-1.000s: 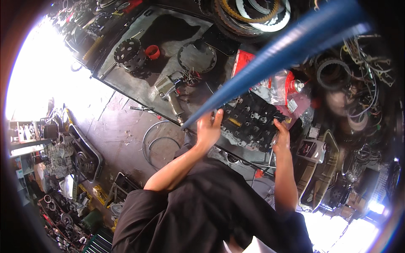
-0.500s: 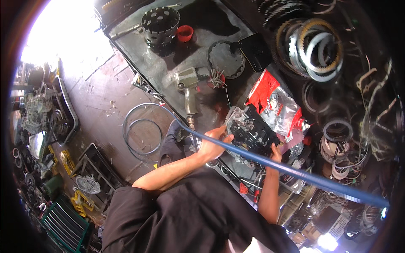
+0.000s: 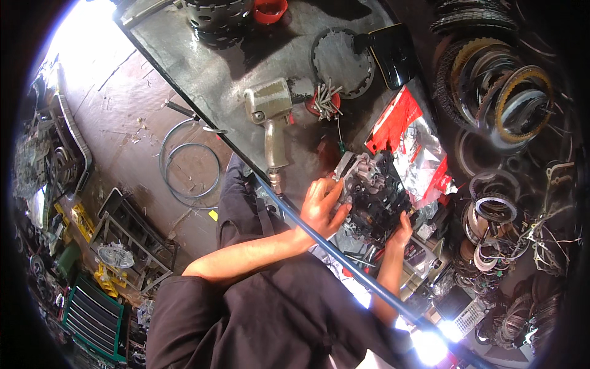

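My left hand grips the left edge of a transmission valve body, a block of grey cast metal and black plastic. On its right edge, the fingers of my right hand are closed round it. The part sits tilted between my hands at the bench's near edge, and its underside is hidden. A blue air hose crosses in front of my body and over my right forearm. Just beyond the left hand lies an air impact wrench. Touching or close behind the valve body is a red and clear plastic bag.
Farther on the bench are a red cup of bolts, a toothed ring plate, a black phone-like slab, a perforated drum and a red cap. Clutch rings pile up at right. Hose coils lie on the floor.
My view has shifted, so the bench things sit higher and larger. The hose's right end now runs lower and steeper. Both hands keep hold of the valve body, which appears turned slightly.
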Action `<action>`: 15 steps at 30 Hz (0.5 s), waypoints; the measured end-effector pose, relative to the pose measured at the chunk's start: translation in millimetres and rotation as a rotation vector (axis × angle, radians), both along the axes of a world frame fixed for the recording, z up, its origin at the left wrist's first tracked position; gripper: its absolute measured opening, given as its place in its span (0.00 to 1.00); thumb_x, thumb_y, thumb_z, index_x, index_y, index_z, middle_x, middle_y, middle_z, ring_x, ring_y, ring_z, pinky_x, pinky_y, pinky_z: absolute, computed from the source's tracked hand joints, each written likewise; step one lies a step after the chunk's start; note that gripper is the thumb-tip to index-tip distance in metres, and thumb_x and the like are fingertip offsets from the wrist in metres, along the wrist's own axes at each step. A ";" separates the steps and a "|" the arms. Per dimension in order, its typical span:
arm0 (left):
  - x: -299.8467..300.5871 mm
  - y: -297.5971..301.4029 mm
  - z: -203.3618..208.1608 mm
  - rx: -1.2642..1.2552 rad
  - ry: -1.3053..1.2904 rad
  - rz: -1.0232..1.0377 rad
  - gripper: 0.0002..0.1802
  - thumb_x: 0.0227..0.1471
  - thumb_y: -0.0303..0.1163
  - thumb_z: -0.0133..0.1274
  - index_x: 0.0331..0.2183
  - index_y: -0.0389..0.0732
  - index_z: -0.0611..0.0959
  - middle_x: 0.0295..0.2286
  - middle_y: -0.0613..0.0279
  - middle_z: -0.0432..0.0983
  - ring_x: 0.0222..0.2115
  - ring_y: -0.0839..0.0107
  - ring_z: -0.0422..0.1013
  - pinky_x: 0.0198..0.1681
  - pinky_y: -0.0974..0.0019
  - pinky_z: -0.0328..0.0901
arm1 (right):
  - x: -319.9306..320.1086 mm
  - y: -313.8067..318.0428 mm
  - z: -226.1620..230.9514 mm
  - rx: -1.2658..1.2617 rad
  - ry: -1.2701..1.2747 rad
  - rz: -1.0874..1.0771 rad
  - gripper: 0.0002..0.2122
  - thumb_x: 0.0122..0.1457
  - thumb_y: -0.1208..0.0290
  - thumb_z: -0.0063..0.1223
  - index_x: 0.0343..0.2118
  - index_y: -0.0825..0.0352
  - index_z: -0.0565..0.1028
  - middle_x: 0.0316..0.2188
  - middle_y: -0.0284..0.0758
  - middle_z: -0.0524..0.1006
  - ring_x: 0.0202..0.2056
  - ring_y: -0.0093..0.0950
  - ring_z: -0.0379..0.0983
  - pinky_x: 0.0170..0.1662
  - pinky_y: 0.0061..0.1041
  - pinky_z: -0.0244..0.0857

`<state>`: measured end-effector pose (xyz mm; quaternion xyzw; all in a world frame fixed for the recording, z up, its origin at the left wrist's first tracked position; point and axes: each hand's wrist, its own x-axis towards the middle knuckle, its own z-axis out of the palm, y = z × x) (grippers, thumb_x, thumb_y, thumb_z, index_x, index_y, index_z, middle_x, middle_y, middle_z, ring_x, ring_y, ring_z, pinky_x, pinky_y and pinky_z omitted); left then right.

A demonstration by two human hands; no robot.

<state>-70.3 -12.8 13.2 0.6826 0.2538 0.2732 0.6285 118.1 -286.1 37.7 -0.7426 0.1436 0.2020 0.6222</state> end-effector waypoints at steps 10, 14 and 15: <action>0.9 -3.9 -5.7 0.024 0.065 -0.004 0.31 0.46 0.27 0.65 0.51 0.27 0.77 0.39 0.48 0.69 0.41 0.50 0.67 0.46 0.54 0.63 | 9.6 -1.5 1.5 -0.019 0.039 0.030 0.17 0.61 0.68 0.60 0.52 0.66 0.77 0.48 0.32 0.80 0.52 0.31 0.74 0.59 0.33 0.63; 1.1 -4.1 -8.5 0.058 0.063 0.021 0.31 0.44 0.28 0.65 0.51 0.26 0.78 0.37 0.49 0.68 0.38 0.52 0.66 0.43 0.53 0.61 | 7.0 2.4 2.7 -0.027 0.046 0.036 0.17 0.62 0.68 0.59 0.52 0.66 0.77 0.48 0.32 0.80 0.52 0.31 0.74 0.59 0.33 0.64; 0.7 -4.2 -8.7 0.047 0.071 0.016 0.31 0.44 0.28 0.65 0.51 0.26 0.78 0.37 0.49 0.68 0.38 0.52 0.66 0.43 0.53 0.61 | 6.2 3.4 2.8 -0.012 0.032 0.063 0.16 0.62 0.68 0.58 0.52 0.67 0.77 0.48 0.33 0.80 0.52 0.31 0.75 0.59 0.33 0.64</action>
